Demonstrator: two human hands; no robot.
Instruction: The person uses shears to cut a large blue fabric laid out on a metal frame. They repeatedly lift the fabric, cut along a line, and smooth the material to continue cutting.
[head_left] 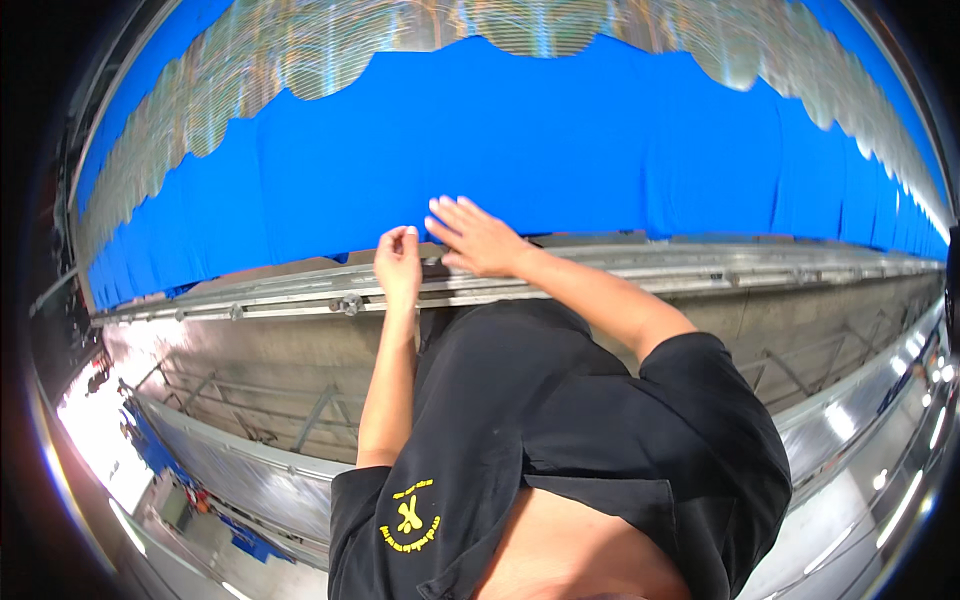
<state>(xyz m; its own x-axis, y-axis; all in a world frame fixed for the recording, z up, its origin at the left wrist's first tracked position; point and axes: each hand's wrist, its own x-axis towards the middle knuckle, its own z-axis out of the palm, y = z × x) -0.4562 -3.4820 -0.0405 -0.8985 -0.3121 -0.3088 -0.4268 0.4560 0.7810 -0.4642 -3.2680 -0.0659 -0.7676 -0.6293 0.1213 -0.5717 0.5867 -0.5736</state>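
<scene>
A wide sheet of bright blue fabric [560, 140] stretches across the view, its near edge lying along a long metal rail [700, 268]. My left hand [398, 265] is at that edge with fingers and thumb pinched together on the cloth. Just to its right, my right hand [478, 238] lies flat with fingers spread, resting on the fabric's edge and the rail. Both arms reach forward over my black shirt [560, 420], which has a yellow emblem on the left chest.
The rail carries bolts and a round knob [350, 303]. Below it is a grey machine side with slanted metal braces [320, 405]. A shiny floor with blue objects [160, 450] shows at lower left. Beyond the fabric's wavy far edge lies a pale patterned surface [300, 50].
</scene>
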